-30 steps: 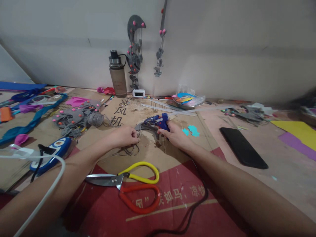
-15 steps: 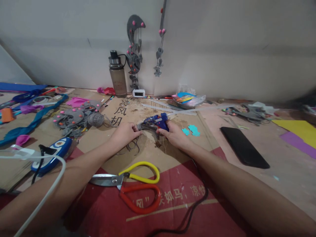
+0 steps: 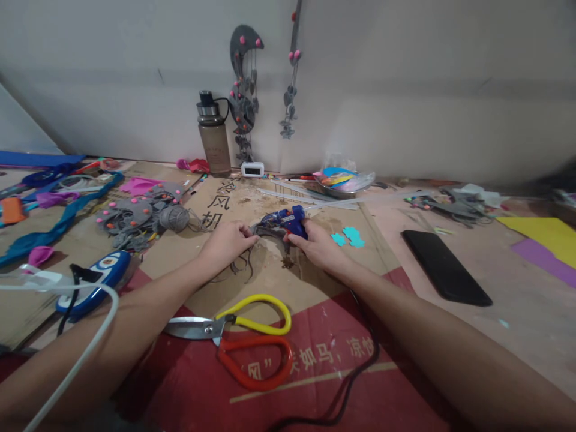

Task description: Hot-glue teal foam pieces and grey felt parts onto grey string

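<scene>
My right hand (image 3: 317,243) is wrapped round a blue glue gun (image 3: 292,220), whose nozzle end points left toward my other hand. Thumb and fingers of my left hand (image 3: 231,241) pinch the left end of a curved grey felt piece (image 3: 272,231). That piece lies just below the glue gun, arching between both hands. Thin grey strings (image 3: 243,264) trail beneath my left hand on the cardboard. Whether the nozzle touches the felt I cannot tell. Scissors with one yellow and one red handle (image 3: 256,342) lie nearer to me.
Behind stand a water bottle (image 3: 215,141) and a small white display (image 3: 252,170). Grey felt pieces with a yarn ball (image 3: 174,218) lie left. Turquoise cutouts (image 3: 353,237) and a black phone (image 3: 445,267) lie right. A black cord (image 3: 346,393) and a white cable (image 3: 96,342) cross the near side.
Hardly anything differs. Both hands keep their places on the felt and the glue gun; the view has shifted very slightly.
</scene>
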`<action>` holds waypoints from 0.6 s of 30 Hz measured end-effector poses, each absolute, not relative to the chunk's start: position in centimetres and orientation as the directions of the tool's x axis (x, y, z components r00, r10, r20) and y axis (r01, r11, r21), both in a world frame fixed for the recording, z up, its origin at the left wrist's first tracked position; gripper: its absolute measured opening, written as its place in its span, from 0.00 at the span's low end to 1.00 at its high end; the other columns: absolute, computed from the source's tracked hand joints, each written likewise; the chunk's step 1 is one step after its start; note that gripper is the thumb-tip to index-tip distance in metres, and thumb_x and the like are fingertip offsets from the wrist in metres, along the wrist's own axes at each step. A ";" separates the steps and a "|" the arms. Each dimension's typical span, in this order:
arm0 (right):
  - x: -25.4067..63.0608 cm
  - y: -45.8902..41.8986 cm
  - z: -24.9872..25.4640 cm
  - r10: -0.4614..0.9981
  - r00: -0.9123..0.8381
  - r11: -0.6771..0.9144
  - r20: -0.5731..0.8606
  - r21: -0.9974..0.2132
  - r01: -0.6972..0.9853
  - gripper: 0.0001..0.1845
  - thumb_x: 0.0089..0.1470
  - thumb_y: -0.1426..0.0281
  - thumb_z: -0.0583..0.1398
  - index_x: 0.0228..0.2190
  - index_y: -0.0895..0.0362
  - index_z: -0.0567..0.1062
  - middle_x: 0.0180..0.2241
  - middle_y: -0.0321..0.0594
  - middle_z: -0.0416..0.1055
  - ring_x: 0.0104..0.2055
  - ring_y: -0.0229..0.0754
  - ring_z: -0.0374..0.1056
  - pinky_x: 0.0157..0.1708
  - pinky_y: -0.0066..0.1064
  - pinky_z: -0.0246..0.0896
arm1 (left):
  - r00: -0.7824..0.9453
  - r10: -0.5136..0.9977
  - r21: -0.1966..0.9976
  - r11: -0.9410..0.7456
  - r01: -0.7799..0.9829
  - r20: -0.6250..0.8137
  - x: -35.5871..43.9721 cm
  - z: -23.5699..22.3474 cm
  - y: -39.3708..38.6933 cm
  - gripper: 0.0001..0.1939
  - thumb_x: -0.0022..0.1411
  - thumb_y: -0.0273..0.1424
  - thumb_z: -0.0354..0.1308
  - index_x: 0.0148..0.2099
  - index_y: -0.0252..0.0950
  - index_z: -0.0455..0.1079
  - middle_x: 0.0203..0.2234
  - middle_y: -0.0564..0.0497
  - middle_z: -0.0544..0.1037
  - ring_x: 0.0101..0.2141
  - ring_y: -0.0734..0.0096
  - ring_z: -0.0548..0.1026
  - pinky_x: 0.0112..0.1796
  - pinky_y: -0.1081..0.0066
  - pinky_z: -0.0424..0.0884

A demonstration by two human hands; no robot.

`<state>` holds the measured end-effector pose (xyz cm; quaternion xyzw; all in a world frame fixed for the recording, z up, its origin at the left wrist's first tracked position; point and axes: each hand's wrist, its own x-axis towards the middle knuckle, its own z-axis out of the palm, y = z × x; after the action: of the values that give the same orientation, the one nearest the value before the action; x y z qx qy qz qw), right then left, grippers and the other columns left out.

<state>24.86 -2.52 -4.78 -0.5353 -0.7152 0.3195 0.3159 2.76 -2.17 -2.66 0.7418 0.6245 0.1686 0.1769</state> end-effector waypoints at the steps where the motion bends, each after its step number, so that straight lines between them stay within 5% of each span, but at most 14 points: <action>1: 24.9 -2.5 -4.8 0.968 -0.227 0.221 0.108 -0.794 0.566 0.13 0.52 0.64 0.56 0.39 0.58 0.69 0.36 0.41 0.73 0.35 0.40 0.66 0.36 0.32 0.60 | 0.178 0.983 0.455 -0.176 0.873 0.038 2.8 -2.6 -2.3 0.16 0.52 0.44 0.57 0.30 0.36 0.74 0.22 0.51 0.76 0.25 0.69 0.71 0.28 0.72 0.61; 5: 24.8 -2.5 -4.9 0.969 -0.224 0.215 0.103 -0.797 0.565 0.13 0.52 0.65 0.56 0.38 0.58 0.69 0.35 0.41 0.72 0.35 0.40 0.66 0.37 0.32 0.60 | 0.186 0.982 0.397 -0.186 0.899 0.040 3.1 -2.5 -2.4 0.13 0.54 0.40 0.56 0.31 0.36 0.74 0.25 0.49 0.77 0.27 0.68 0.72 0.30 0.71 0.63; 18: 24.9 -2.6 -5.0 0.969 -0.217 0.224 0.119 -0.796 0.563 0.13 0.53 0.65 0.56 0.39 0.59 0.69 0.36 0.41 0.72 0.35 0.41 0.66 0.37 0.32 0.60 | 0.084 0.993 0.465 -0.111 0.878 0.078 2.8 -3.2 -1.9 0.13 0.53 0.37 0.53 0.31 0.36 0.75 0.26 0.49 0.78 0.28 0.68 0.73 0.31 0.72 0.63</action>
<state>24.85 -2.55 -5.04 -0.5370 -0.7131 0.3159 0.3214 2.84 -1.87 -3.20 0.7205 0.6495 0.1904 0.1511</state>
